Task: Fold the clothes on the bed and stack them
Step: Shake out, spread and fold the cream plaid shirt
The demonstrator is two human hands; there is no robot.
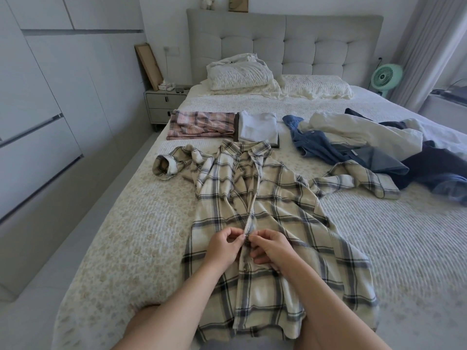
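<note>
buttoning looks like the step in hand: the plaid shirt lies face up in the middle of the bed, collar toward 12 o'clock, hem toward 6 o'clock at the near edge. the left hand and the right hand meet on the front placket, just past the shirt's midpoint toward 6 o'clock. the left thumb and forefinger pinch the placket edge and lift it a little; the right fingers curl onto the facing edge and pinch it, other fingers tucked under. whether a button sits between them is too small to tell.

done so far, by my reading: two folded pieces lie at 12 o'clock of the shirt, a pink plaid garment and just beside it at its 3 o'clock a white folded garment on something dark. they sit side by side, not yet one stack.

left: the shirt itself is unfolded, both sleeves sprawled out toward 10 and 3 o'clock. at 2 o'clock a loose heap waits, a blue denim garment, a cream garment and a dark navy garment, overlapping. i'd judge the task under halfway.
</note>
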